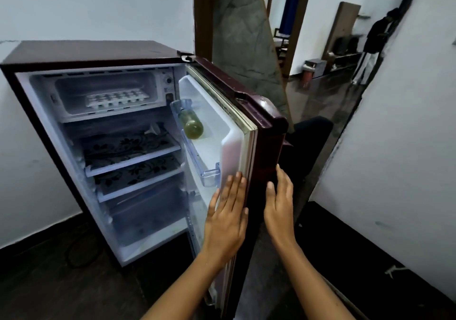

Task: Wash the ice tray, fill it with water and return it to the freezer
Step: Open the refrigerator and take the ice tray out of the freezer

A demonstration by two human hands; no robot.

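Flanking the open fridge door (256, 132) with both palms flat: left hand (228, 211) spread on the inner liner, right hand (280, 206) open against the outer face, neither gripping, probably to steady or swing it. Resting left of the door, up in the freezer compartment (106, 92), the ice tray (116, 98), flat and untouched. Lying just inside the door, in its upper rack, a yellowish bottle (192, 124).
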